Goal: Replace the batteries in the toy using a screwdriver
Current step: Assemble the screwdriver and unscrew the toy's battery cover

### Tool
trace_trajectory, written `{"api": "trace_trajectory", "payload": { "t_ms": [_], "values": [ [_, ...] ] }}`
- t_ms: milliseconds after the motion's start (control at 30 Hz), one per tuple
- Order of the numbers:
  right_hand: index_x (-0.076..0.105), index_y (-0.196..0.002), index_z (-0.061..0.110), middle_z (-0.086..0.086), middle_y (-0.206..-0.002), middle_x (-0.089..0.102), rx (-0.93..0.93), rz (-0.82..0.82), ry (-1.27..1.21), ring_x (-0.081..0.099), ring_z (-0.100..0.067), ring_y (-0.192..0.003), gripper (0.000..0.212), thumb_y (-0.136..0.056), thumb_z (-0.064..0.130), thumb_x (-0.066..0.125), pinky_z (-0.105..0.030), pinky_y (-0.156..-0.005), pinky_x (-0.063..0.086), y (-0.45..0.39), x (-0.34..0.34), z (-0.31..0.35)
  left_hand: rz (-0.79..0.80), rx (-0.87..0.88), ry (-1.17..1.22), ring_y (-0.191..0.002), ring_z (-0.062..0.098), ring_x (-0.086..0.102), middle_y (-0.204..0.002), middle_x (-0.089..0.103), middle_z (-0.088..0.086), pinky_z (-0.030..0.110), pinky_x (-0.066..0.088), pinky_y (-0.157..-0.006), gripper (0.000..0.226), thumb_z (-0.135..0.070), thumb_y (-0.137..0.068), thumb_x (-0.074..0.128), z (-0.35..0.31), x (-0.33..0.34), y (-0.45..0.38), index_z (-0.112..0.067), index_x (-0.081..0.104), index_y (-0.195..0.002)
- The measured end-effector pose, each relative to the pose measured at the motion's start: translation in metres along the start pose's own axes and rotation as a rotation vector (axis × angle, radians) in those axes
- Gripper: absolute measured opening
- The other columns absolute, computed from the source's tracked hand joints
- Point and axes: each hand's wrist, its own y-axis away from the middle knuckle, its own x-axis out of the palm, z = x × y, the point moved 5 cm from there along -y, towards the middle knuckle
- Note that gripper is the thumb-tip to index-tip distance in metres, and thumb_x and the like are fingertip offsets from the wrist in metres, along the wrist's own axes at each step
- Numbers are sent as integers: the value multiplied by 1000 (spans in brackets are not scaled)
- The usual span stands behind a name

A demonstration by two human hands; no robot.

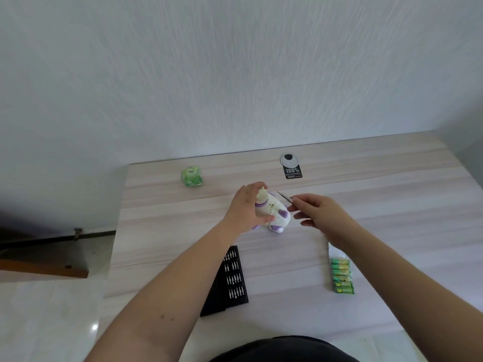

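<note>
- The toy, a white animal figure with purple patches, sits near the middle of the pale wooden table; every place below is given from this toy.
- The left hand grips the toy from its left side, fingers curled over the cream-coloured head at the far end and the thumb pressed against the near flank.
- The toy is tipped over in that grip, so that its underside and purple feet face right and toward the person.
- The right hand is just to the right of the toy, its thumb and fingers pinching the handle of a thin screwdriver.
- The screwdriver's metal shaft slants up and to the left from the fingers, its tip close above the toy's far right side; whether the tip touches the toy cannot be told.
- Below and left of the toy, toward the person, lies a black case of screwdriver bits, with rows of small silver bits showing; the left forearm crosses over part of it.
- Below and right of the toy lies a pack of green batteries, stacked side by side in clear wrap, partly under the right forearm.
- Beyond the toy to the left, near the table's far edge, stands a small green packet.
- Beyond the toy to the right is a round grey cable cap set in the table, with a black sticker just under it that reads "100%".
</note>
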Motion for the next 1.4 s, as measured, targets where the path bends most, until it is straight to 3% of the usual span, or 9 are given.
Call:
{"api": "trace_trajectory", "payload": {
  "t_ms": [300, 500, 633, 800, 967, 1067, 1233, 1333, 1400],
  "values": [
    [69, -100, 15, 3, -80, 70, 67, -5, -273, 57, -10, -66, 19, -98, 22, 52, -24, -65, 47, 25, 22, -30, -16, 27, 107, -130, 16, 43, -141, 47, -8, 33, 32, -109, 102, -51, -65, 81, 1, -13, 3, -37, 22, -146],
    [67, -104, 13, -1, -78, 63, 52, 44, -239, 48, -9, -57, 18, -99, 18, 50, -24, -59, 42, 35, 40, -47, -200, 131, 108, -117, 12, 49, -126, 54, -3, 28, 39, -100, 41, -29, -89, 64, -15, -25, 51, -15, 53, -126],
    [66, -110, 23, 1, -77, 53, 68, 110, -28, 42, -10, -58, 22, -100, 18, 48, -22, -58, 39, 44, 57, -77, -316, 47, 67, -116, 7, 48, -121, 52, -10, 18, 34, -102, 32, -31, -94, 54, 13, -14, 101, -18, 53, -123],
    [63, -111, 23, -2, -80, 57, 166, 89, 241, 52, -8, -66, 24, -101, 21, 41, -21, -64, 44, 44, 72, -117, -71, -152, -132, -123, 14, 47, -133, 53, -2, 33, 35, -110, 51, -41, -88, 54, 66, 29, 153, -19, 51, -134],
    [66, -110, 12, -2, -80, 60, 309, 13, 386, 55, -18, -72, 23, -96, 22, 51, -27, -61, 43, 24, 76, -161, 245, -237, -448, -150, 19, 5, -162, 8, -1, 32, -4, -116, 84, -61, -83, 37, 91, 60, 186, -23, 12, -154],
    [71, -98, 7, -5, -79, 64, 343, 59, 532, 59, -20, -73, 21, -90, 19, 57, -28, -67, 45, 14, 82, -173, 305, -245, -507, -150, 18, -6, -162, -7, -3, 32, -6, -115, 85, -58, -89, 44, 96, 63, 190, -22, 2, -154],
    [66, -74, 13, -6, -86, 75, 362, 136, 673, 68, -20, -80, 13, -83, 23, 66, -24, -62, 46, 3, 96, -176, 348, -180, -522, -150, 20, 2, -161, 0, -3, 40, 9, -119, 87, -64, -83, 35, 98, 61, 187, -20, 9, -154],
    [54, -63, 19, -7, -86, 75, 336, 150, 755, 70, -20, -84, 23, -81, 24, 67, -26, -69, 50, -2, 106, -170, 362, -171, -515, -149, 16, -6, -162, -5, -4, 34, 3, -118, 85, -60, -88, 43, 100, 61, 188, -21, 6, -154],
    [53, -63, 18, -8, -87, 75, 318, 167, 795, 70, -21, -86, 25, -81, 27, 68, -27, -72, 51, -5, 114, -169, 359, -170, -513, -145, 11, -16, -159, -11, -7, 31, -3, -116, 89, -67, -81, 27, 101, 62, 189, -23, 2, -154]
  ]
}}
